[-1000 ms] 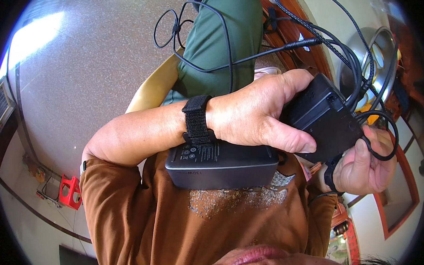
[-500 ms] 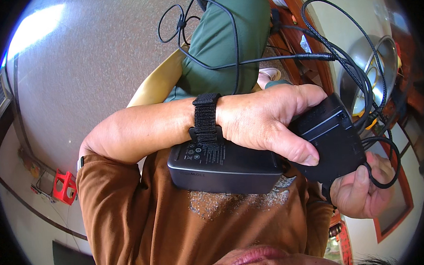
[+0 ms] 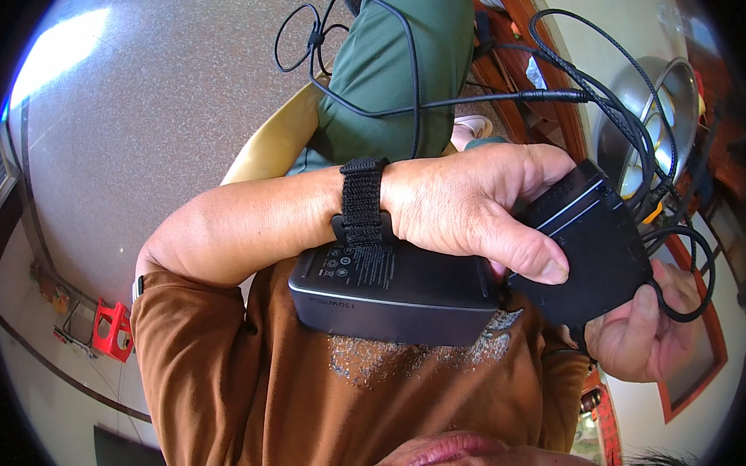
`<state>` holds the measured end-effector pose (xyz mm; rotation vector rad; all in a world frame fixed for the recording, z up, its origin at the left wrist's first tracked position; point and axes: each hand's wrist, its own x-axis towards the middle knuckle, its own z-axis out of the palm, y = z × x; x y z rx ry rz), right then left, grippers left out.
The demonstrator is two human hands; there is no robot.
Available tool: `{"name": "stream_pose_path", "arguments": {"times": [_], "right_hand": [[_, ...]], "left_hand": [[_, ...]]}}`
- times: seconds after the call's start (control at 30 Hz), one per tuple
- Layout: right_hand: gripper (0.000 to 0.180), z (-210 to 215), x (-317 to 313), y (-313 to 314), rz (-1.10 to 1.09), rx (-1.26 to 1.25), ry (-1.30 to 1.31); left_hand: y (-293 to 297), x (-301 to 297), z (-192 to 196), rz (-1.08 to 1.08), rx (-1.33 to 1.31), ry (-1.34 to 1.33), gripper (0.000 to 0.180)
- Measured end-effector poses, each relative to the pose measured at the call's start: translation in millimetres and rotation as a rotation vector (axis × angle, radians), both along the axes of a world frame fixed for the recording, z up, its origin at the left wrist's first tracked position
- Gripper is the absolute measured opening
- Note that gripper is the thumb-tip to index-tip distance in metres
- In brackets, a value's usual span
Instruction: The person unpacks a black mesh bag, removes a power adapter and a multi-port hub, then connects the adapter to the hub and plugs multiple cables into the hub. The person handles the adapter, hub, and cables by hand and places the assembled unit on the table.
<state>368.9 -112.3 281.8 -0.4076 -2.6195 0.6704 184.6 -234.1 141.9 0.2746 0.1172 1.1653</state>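
Note:
My left hand [image 3: 480, 203], with a black woven strap [image 3: 362, 202] round its wrist, grips a flat black box [image 3: 599, 265]. Its thumb lies across the box's face; the other fingers are mostly hidden. At the box's lower right corner, my right hand [image 3: 644, 334] pinches a thin black cable [image 3: 675, 318] close to the casing, with the thumb touching the corner. What the cable end meets is hidden. Under my left wrist, a larger black power pack [image 3: 393, 303] with pale print rests against my brown shirt [image 3: 221, 381].
Black braided cables [image 3: 635, 126] loop beyond the box, and one thin cord [image 3: 376, 116] crosses my green trouser leg [image 3: 387, 74]. A metal basin [image 3: 679, 103] stands at right beside a wooden frame [image 3: 553, 58]. A red plastic stool [image 3: 112, 329] is on the floor at left.
The flat box has tilted and shifted slightly right and down in my left hand. The power pack has moved a little to the left. Both hands keep their holds.

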Motion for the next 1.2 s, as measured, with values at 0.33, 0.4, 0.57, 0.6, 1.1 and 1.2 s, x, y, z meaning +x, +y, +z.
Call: {"name": "stream_pose_path", "arguments": {"times": [0.33, 0.4, 0.57, 0.6, 1.1, 1.2], "right_hand": [[0.030, 3.0, -2.5, 4.2, 0.035, -0.044, -0.065], [0.029, -5.4, -1.2, 5.1, -0.010, -0.018, 0.020], [0.028, -11.5, -4.9, 5.4, 0.047, -0.116, 0.074], [0.025, -15.2, -6.7, 5.7, 0.036, -0.194, 0.126], [0.027, -37.0, -9.8, -17.1, -0.263, -0.232, 0.418], [0.028, -36.0, -8.5, -12.9, -0.194, -0.086, 0.380]], "left_hand": [[1.5, 6.4, 5.7, 0.191, -0.005, 0.059, 0.053], [1.8, 2.0, 3.4, 0.175, -0.005, 0.157, 0.053], [2.5, -3.1, 1.4, 0.104, 0.004, 0.231, 0.060], [2.8, -2.9, 1.9, 0.117, 0.009, 0.257, 0.060], [2.9, -2.3, 7.8, 0.277, -0.002, 0.283, 0.061], [1.3, -2.8, 6.2, 0.289, 0.030, 0.363, 0.066]]}}
